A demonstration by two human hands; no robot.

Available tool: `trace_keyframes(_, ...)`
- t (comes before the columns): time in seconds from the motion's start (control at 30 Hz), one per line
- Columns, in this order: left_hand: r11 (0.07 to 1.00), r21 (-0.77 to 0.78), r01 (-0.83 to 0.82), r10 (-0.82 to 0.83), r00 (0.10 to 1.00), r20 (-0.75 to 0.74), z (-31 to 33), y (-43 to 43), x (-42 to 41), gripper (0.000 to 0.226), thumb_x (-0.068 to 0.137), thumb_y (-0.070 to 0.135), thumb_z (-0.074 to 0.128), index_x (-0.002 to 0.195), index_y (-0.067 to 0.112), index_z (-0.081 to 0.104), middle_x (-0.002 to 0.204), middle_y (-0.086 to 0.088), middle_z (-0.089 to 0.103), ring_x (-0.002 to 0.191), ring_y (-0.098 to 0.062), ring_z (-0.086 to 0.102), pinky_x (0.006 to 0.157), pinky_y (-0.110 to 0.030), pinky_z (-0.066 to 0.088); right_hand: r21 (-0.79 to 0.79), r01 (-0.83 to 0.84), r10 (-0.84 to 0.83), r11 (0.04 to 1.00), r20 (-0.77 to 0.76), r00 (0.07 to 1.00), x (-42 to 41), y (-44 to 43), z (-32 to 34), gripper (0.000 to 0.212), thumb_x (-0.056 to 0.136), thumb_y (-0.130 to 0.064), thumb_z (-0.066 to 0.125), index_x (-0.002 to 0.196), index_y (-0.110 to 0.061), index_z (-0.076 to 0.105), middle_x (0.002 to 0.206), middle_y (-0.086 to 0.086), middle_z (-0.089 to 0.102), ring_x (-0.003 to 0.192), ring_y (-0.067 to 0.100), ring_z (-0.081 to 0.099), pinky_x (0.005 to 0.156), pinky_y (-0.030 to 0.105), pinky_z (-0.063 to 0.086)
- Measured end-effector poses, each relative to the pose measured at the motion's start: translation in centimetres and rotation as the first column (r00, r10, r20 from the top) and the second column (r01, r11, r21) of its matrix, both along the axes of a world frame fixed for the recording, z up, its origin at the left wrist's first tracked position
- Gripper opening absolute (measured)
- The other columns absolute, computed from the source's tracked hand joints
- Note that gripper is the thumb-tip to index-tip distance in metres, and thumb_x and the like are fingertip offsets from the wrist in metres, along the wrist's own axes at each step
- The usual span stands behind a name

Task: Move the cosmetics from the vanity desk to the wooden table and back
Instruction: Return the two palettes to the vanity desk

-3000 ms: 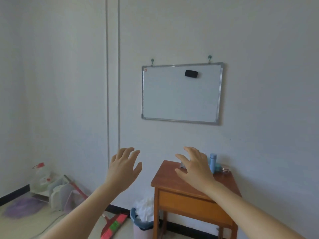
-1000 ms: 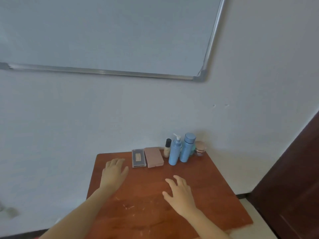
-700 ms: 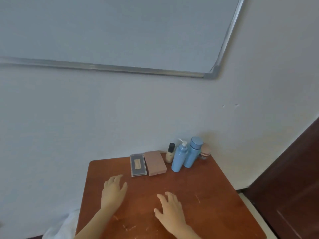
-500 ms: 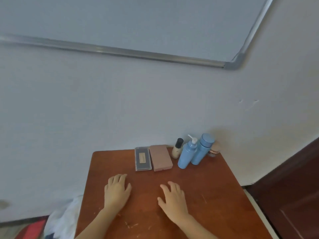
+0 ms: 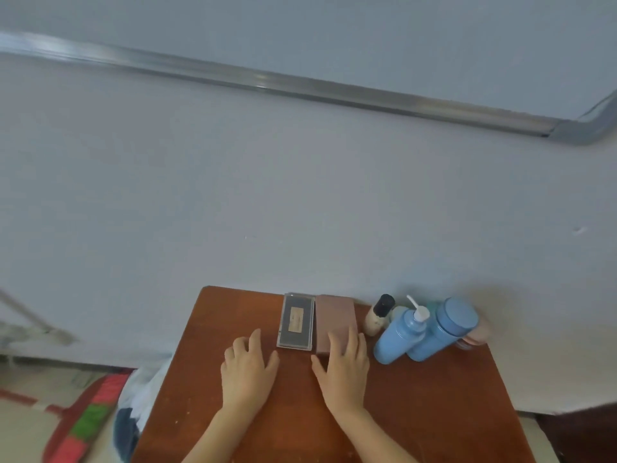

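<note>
Change: both hands advanced across wooden table (image 5: 434,412) toward cosmetics row at wall edge; half second ago well short of it.
Judgement: pickup for return leg to vanity desk imminent; nothing lifted yet.
Left hand (image 5: 248,372): flat, fingers extended, empty, just beside dark palette (image 5: 296,320).
Right hand (image 5: 344,367): flat, empty, fingertips (image 5: 353,337) over near edge of pink case (image 5: 334,317); contact uncertain.
Blue pump bottle (image 5: 399,339) untouched.

Left hand (image 5: 248,369) and right hand (image 5: 344,369) spread over a wooden table (image 5: 434,412), the right overlapping a pink case (image 5: 334,317) beside two blue bottles (image 5: 399,335).
</note>
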State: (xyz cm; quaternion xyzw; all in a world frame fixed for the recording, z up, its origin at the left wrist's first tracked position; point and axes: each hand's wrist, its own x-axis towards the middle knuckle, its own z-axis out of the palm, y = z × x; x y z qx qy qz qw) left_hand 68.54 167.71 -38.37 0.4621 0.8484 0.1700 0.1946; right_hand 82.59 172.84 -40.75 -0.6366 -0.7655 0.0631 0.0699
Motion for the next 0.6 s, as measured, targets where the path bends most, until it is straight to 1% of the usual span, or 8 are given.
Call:
trace_keyframes(0.03,1.000,0.015,-0.016,0.016,1.000,0.012,0.1,0.6,0.5,0.058,0.092,0.044,0.040,0.142,0.021,0.022,0.142,-0.005,0.031,0.131,-0.023,0.029,0.105,-0.034,0.031,-0.004,0.005,-0.005,1.000,-0.027,1.000,0.1,0.1,-0.2,0.056,0.046,-0.042,0.087,0.090,-0.018,0.064,0.109,0.021,0.063,0.098,0.043,0.061,0.066,0.046,0.055)
trace_keyframes(0.1,1.000,0.018,-0.003,0.004,1.000,-0.011,0.0,1.7,1.5,0.062,0.091,0.045,0.043,0.143,0.021,0.019,0.146,-0.005,0.025,0.135,-0.023,0.021,0.108,-0.036,0.026,-0.014,0.009,-0.010,1.000,-0.079,0.997,0.3,0.7,-0.3,0.051,0.047,-0.044,0.086,0.082,-0.017,0.062,0.106,0.022,0.063,0.093,0.041,0.062,0.063,0.044,0.054)
trace_keyframes(0.17,1.000,-0.013,0.028,-0.029,0.999,-0.037,-0.3,2.9,2.5,0.067,0.088,0.046,0.046,0.143,0.021,0.017,0.147,-0.005,0.023,0.137,-0.023,0.017,0.109,-0.037,0.024,-0.008,0.012,-0.013,1.000,-0.129,0.992,0.4,1.2,-0.3,0.049,0.046,-0.043,0.087,0.077,-0.016,0.060,0.102,0.021,0.062,0.088,0.039,0.063,0.060,0.042,0.053)
trace_keyframes(0.23,0.997,-0.063,0.053,-0.058,0.996,-0.074,-0.7,3.9,3.2,0.072,0.086,0.051,0.048,0.143,0.021,0.015,0.147,-0.004,0.023,0.137,-0.023,0.016,0.109,-0.037,0.023,0.016,0.006,-0.003,1.000,-0.170,0.985,0.5,1.4,-0.6,0.049,0.044,-0.040,0.088,0.075,-0.016,0.059,0.101,0.021,0.061,0.087,0.038,0.062,0.059,0.041,0.052)
trace_keyframes(0.33,0.993,-0.110,0.033,-0.046,0.993,-0.112,-0.9,4.9,4.0,0.079,0.082,0.058,0.048,0.143,0.020,0.014,0.146,-0.003,0.023,0.137,-0.022,0.016,0.108,-0.037,0.022,0.048,-0.007,0.018,0.999,-0.232,0.973,1.2,1.0,-1.3,0.055,0.040,-0.036,0.088,0.081,-0.019,0.055,0.105,0.018,0.057,0.087,0.037,0.060,0.061,0.041,0.053)
trace_keyframes(0.4,0.993,-0.117,0.009,-0.022,0.994,-0.111,-0.8,5.2,4.2,0.081,0.081,0.059,0.048,0.143,0.019,0.015,0.146,-0.003,0.024,0.136,-0.023,0.017,0.107,-0.038,0.022,0.061,-0.005,0.020,0.998,-0.241,0.970,1.8,0.4,-1.7,0.063,0.038,-0.037,0.086,0.088,-0.021,0.052,0.109,0.017,0.055,0.087,0.036,0.060,0.062,0.040,0.053)
trace_keyframes(0.5,0.989,-0.133,-0.063,0.053,0.996,-0.078,-0.5,6.1,4.2,0.082,0.079,0.059,0.052,0.142,0.018,0.019,0.144,-0.006,0.028,0.133,-0.026,0.021,0.105,-0.040,0.025,0.075,0.017,-0.001,0.997,-0.211,0.977,2.6,-0.6,-1.9,0.072,0.037,-0.038,0.085,0.099,-0.019,0.053,0.112,0.024,0.057,0.087,0.038,0.062,0.064,0.041,0.054)
trace_keyframes(0.6,0.978,-0.179,-0.109,0.104,0.994,-0.035,-0.2,7.0,4.4,0.084,0.076,0.052,0.060,0.141,0.017,0.019,0.143,-0.007,0.030,0.131,-0.029,0.024,0.102,-0.042,0.029,0.090,0.024,-0.005,0.996,-0.210,0.978,3.3,-1.4,-2.4,0.082,0.036,-0.036,0.085,0.107,-0.015,0.051,0.114,0.029,0.058,0.093,0.041,0.059,0.069,0.043,0.054)
